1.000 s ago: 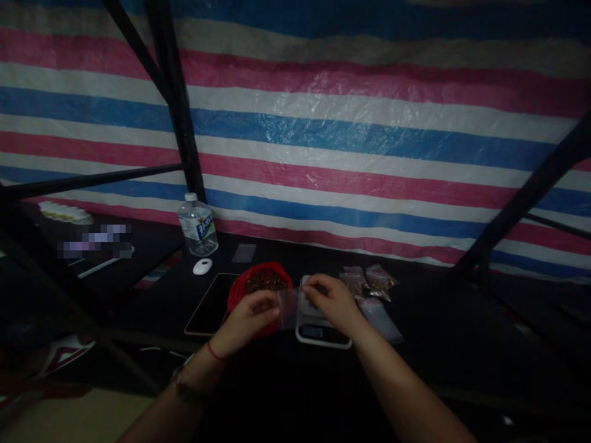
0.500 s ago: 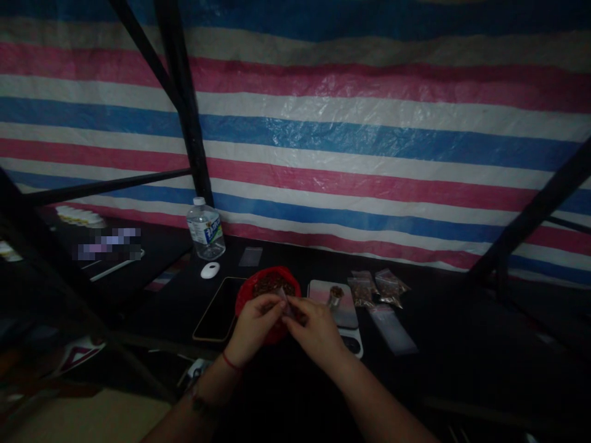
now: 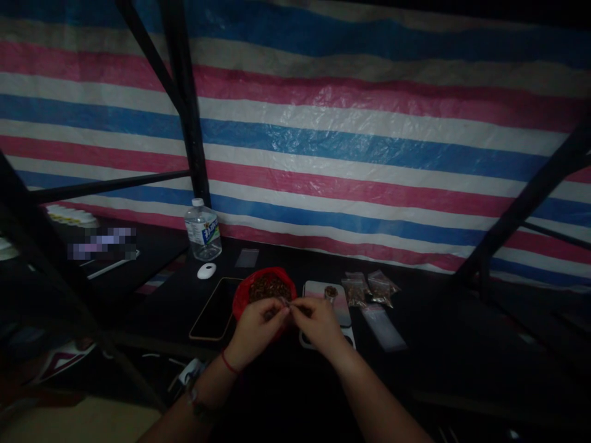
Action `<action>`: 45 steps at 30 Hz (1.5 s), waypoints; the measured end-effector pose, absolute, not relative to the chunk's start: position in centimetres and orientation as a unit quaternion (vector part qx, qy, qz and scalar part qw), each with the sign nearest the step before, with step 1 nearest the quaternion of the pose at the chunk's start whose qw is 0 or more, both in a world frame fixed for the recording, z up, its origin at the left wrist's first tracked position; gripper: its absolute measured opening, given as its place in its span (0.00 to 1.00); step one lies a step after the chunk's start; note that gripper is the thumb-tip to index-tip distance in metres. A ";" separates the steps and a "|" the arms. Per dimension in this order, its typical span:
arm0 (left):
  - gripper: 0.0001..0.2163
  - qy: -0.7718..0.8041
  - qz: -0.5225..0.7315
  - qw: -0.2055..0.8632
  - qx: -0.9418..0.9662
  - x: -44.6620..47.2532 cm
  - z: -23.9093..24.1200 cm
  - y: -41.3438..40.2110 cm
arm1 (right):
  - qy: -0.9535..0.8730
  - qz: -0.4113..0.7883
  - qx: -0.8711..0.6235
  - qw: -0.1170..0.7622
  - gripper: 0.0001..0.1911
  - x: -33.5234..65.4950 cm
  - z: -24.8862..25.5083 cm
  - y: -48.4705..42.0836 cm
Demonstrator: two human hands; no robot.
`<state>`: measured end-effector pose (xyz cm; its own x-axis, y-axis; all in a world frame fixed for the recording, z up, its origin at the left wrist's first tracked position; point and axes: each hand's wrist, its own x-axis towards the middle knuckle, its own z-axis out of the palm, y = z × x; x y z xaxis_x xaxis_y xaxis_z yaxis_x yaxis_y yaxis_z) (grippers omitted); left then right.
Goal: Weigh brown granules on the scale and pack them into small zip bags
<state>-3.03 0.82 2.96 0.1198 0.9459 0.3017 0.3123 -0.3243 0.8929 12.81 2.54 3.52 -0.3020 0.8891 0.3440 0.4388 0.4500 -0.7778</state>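
Note:
My left hand (image 3: 255, 325) and my right hand (image 3: 319, 323) meet in front of me, fingertips pinched together on a small clear plastic bag (image 3: 287, 304) that barely shows between them. Just behind them sits a red bowl (image 3: 244, 292) holding brown dried bits. To its right is a small scale (image 3: 344, 311) with a little heap of the same brown stuff (image 3: 330, 291) on its plate. Beyond the scale lie filled clear bags (image 3: 369, 288), and an empty clear bag (image 3: 383, 325) lies flat beside it.
On the dark table stand a water bottle (image 3: 203, 230), a white mouse-like object (image 3: 206, 271), a dark tablet (image 3: 213, 309) and another small clear bag (image 3: 246, 258). Black metal poles (image 3: 182, 104) rise on the left, one slants on the right (image 3: 521, 212). A striped tarp (image 3: 369, 123) backs everything.
The hands held the clear bag spread over the scale a second ago. They have drawn together in front of the red bowl, pinching the bag small, and the scale plate has come into view.

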 end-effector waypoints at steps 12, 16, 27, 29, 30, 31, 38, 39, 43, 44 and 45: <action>0.13 0.568 0.380 0.267 0.679 -3.0 2.6 1.2 | -0.844 0.080 -0.368 0.382 0.16 13.5 1.5 1.9; 0.12 0.547 0.385 0.251 0.700 -2.9 2.9 0.8 | -0.837 0.105 -0.381 0.379 0.14 13.5 1.2 2.2; 0.10 0.484 0.355 0.205 0.773 -2.2 3.9 -0.6 | -0.855 0.192 -0.342 0.338 0.14 14.1 1.9 2.8; 0.08 0.447 0.358 0.151 0.806 -2.5 4.0 -0.7 | -0.843 0.222 -0.353 0.340 0.13 14.0 2.2 2.8; 0.08 0.430 0.354 0.113 0.823 -2.7 4.0 -0.7 | -0.831 0.236 -0.367 0.345 0.13 13.9 2.4 2.8; 0.13 0.417 0.347 0.074 0.837 -3.0 4.0 -0.6 | -0.818 0.251 -0.382 0.350 0.13 13.8 2.4 2.7; 0.30 0.412 0.276 0.005 0.868 -4.8 3.4 0.6 | -0.799 0.324 -0.397 0.315 0.04 12.9 2.8 2.2; 0.29 0.409 0.270 0.017 0.872 -4.9 3.3 0.7 | -0.805 0.310 -0.396 0.313 0.04 12.8 2.9 2.0; 0.25 0.407 0.271 0.067 0.870 -4.9 3.2 0.9 | -0.820 0.284 -0.366 0.336 0.03 13.1 3.6 1.9; 0.24 0.414 0.277 0.073 0.864 -4.9 3.1 0.9 | -0.813 0.280 -0.359 0.362 0.04 13.6 3.8 2.1; 0.24 0.424 0.284 0.074 0.857 -4.9 3.1 0.9 | -0.801 0.271 -0.361 0.393 0.07 14.3 3.9 2.5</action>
<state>-4.90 0.90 3.05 0.4788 0.7686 0.4242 0.6851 -0.6293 0.3670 14.33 2.51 3.95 -0.4296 0.7917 0.4343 0.3654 0.5922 -0.7182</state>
